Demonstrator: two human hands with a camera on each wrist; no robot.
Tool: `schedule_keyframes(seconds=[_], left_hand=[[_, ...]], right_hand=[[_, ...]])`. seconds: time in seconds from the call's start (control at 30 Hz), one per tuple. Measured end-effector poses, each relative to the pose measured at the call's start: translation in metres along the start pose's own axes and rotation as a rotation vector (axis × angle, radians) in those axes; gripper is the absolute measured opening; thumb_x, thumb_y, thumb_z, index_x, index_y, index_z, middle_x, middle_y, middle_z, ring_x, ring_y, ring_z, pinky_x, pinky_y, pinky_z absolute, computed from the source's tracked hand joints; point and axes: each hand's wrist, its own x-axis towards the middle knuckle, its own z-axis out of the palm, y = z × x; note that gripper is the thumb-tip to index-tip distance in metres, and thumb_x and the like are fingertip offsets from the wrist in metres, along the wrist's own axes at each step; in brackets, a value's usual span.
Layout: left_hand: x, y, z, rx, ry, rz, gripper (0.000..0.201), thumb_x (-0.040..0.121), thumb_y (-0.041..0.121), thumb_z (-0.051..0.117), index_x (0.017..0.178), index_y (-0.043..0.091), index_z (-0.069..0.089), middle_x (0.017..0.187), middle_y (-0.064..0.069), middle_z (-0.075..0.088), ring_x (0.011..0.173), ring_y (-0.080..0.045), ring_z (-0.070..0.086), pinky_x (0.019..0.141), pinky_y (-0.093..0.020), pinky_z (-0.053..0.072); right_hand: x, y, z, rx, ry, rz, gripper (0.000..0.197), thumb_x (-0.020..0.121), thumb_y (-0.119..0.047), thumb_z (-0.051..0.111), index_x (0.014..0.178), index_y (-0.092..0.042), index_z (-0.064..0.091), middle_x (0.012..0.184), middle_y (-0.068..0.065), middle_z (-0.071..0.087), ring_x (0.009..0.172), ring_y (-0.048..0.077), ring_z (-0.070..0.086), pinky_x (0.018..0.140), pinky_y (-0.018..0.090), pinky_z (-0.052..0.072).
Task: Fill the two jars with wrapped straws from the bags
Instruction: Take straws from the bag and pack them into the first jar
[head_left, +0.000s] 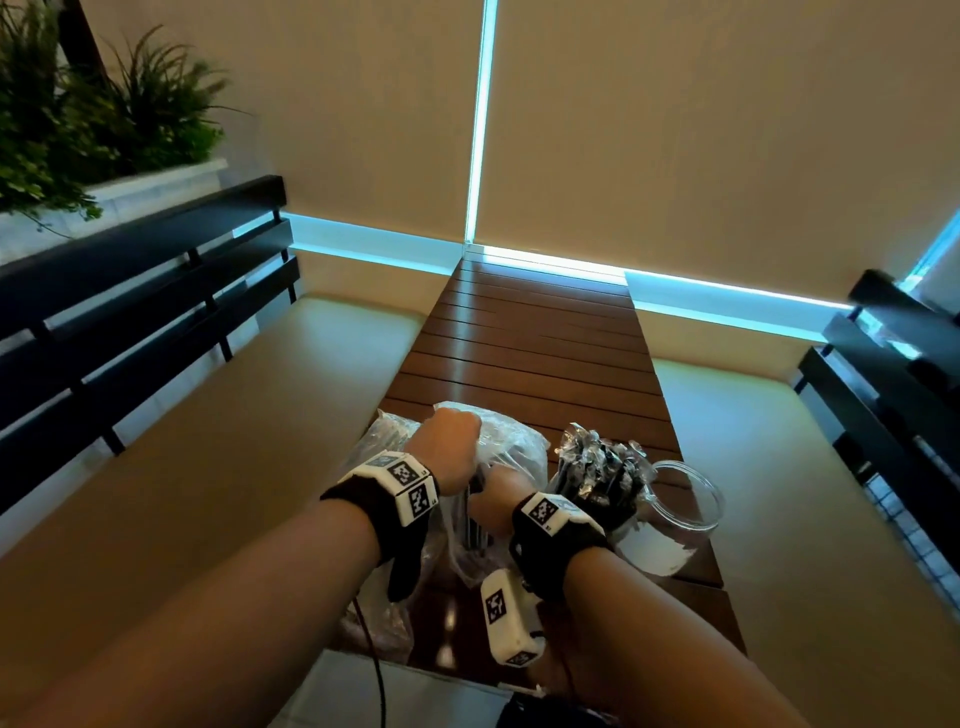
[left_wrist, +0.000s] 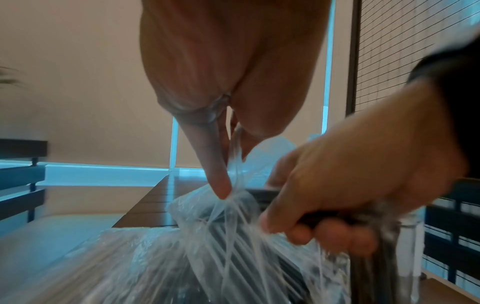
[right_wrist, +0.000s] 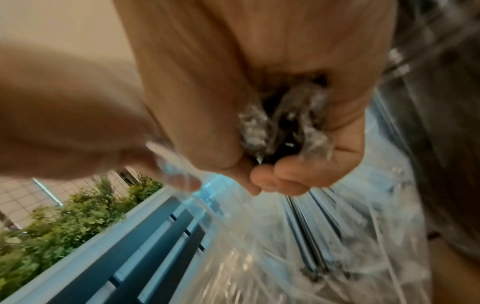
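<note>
The right hand (head_left: 496, 496) grips a bunch of dark wrapped straws (right_wrist: 283, 125) upright in the clear plastic bag (head_left: 511, 447), whose film the left hand (head_left: 449, 447) pinches; the empty clear jar (head_left: 680, 512) stands just rightward.

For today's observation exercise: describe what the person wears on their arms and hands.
Both forearms are bare, with no sleeves. Each wrist carries a black band with white blocks printed with black square-patterned markers. The left hand and right hand are bare. A thin black cable hangs below the left wrist.
</note>
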Motion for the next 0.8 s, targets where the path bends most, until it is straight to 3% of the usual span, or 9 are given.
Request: schedule_keyframes(seconds=[0.2, 0.33, 0.47, 0.57, 0.67, 0.73, 0.77, 0.8], left_hand=[[0.024, -0.008, -0.003, -0.006, 0.163, -0.159, 0.016, 0.09, 0.011, 0.055, 0.103, 0.005, 0.063, 0.11, -0.017, 0.065, 0.106, -0.035, 0.061, 0.089, -0.04, 0.048], [0.035, -0.011, -0.018, -0.068, 0.233, -0.276, 0.016, 0.088, 0.011, 0.053, 0.099, 0.004, 0.062, 0.108, -0.021, 0.064, 0.103, -0.041, 0.061, 0.084, -0.043, 0.049], [0.037, -0.009, -0.02, -0.1, 0.213, -0.319, 0.025, 0.084, 0.019, 0.062, 0.1, 0.0, 0.063, 0.109, -0.024, 0.066, 0.103, -0.043, 0.061, 0.087, -0.044, 0.051], [0.03, 0.004, -0.01, -0.02, 0.109, -0.275, 0.029, 0.089, 0.023, 0.059, 0.107, 0.0, 0.061, 0.116, -0.023, 0.064, 0.109, -0.04, 0.059, 0.091, -0.04, 0.048], [0.013, 0.022, -0.006, 0.02, -0.164, -0.159, 0.045, 0.08, 0.035, 0.059, 0.115, 0.008, 0.062, 0.121, -0.012, 0.063, 0.117, -0.033, 0.057, 0.095, -0.031, 0.044], [0.009, 0.031, -0.016, -0.033, -0.262, -0.093, 0.067, 0.067, 0.044, 0.051, 0.126, 0.013, 0.059, 0.134, -0.015, 0.054, 0.124, -0.034, 0.049, 0.104, -0.035, 0.041], [0.01, 0.036, -0.027, -0.118, -0.227, -0.093, 0.074, 0.066, 0.041, 0.051, 0.135, 0.013, 0.053, 0.137, -0.018, 0.05, 0.122, -0.034, 0.05, 0.101, -0.037, 0.045], [0.01, 0.044, -0.044, -0.284, -0.152, -0.11, 0.079, 0.066, 0.034, 0.056, 0.141, 0.013, 0.046, 0.135, -0.019, 0.05, 0.114, -0.032, 0.056, 0.089, -0.033, 0.051]], right_hand=[[-0.041, 0.019, -0.053, -0.011, 0.015, 0.01, 0.041, 0.096, -0.038, 0.058, 0.121, -0.006, 0.058, 0.117, 0.011, 0.065, 0.1, 0.024, 0.064, 0.072, 0.028, 0.049], [-0.081, 0.03, -0.1, 0.01, 0.036, -0.071, 0.028, 0.096, -0.045, 0.055, 0.099, -0.017, 0.058, 0.086, 0.003, 0.063, 0.066, 0.013, 0.055, 0.054, 0.024, 0.041], [-0.105, 0.044, -0.132, 0.064, 0.146, -0.097, 0.033, 0.095, -0.051, 0.054, 0.098, -0.018, 0.057, 0.077, 0.0, 0.06, 0.062, 0.013, 0.055, 0.06, 0.028, 0.047], [-0.112, 0.053, -0.142, 0.174, 0.244, -0.172, 0.031, 0.097, -0.048, 0.052, 0.097, -0.018, 0.056, 0.078, 0.0, 0.06, 0.06, 0.012, 0.055, 0.055, 0.025, 0.045], [-0.103, 0.055, -0.132, 0.256, 0.553, -0.247, 0.027, 0.096, -0.047, 0.053, 0.101, -0.021, 0.05, 0.08, -0.004, 0.058, 0.068, 0.013, 0.056, 0.057, 0.027, 0.042], [-0.091, 0.06, -0.118, 0.326, 0.742, -0.231, 0.027, 0.096, -0.05, 0.052, 0.101, -0.024, 0.046, 0.078, -0.003, 0.06, 0.07, 0.021, 0.06, 0.062, 0.035, 0.048], [-0.085, 0.063, -0.11, 0.347, 0.784, -0.217, 0.028, 0.096, -0.051, 0.051, 0.101, -0.025, 0.044, 0.076, -0.003, 0.06, 0.07, 0.023, 0.061, 0.063, 0.037, 0.05], [-0.08, 0.066, -0.102, 0.358, 0.804, -0.21, 0.029, 0.096, -0.052, 0.051, 0.102, -0.025, 0.044, 0.075, -0.003, 0.06, 0.069, 0.025, 0.062, 0.063, 0.038, 0.051]])
